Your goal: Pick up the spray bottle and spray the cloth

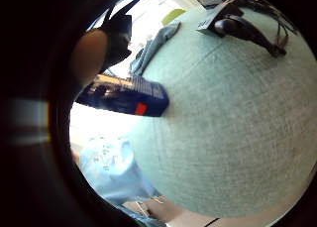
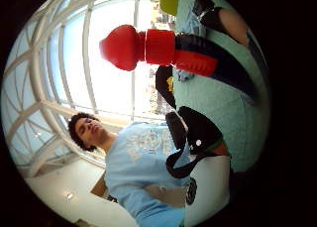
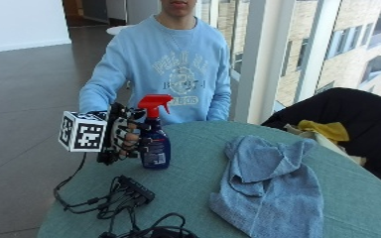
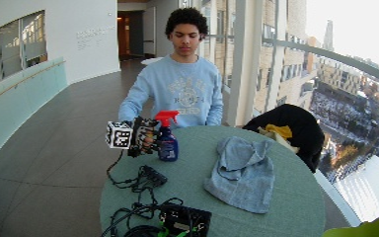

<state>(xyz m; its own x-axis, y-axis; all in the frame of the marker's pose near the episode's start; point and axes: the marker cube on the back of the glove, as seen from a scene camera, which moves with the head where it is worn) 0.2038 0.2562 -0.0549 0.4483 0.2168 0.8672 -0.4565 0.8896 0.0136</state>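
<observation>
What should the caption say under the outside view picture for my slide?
A gloved right hand grips a blue spray bottle standing upright on the green table, beside a crumpled blue cloth.

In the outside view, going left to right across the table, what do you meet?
Gloved right hand gripping the spray bottle → blue cloth lying crumpled on the table → black bag with a yellow cloth at the far right edge.

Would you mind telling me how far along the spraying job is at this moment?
Early stage. The gloved right hand has its fingers curled round the blue spray bottle, which stands upright with its base apparently on the green table; whether it has begun to lift, I cannot tell. The blue cloth lies crumpled and apart from the bottle. Left to do: lift the bottle, aim the red nozzle at the cloth and spray.
</observation>
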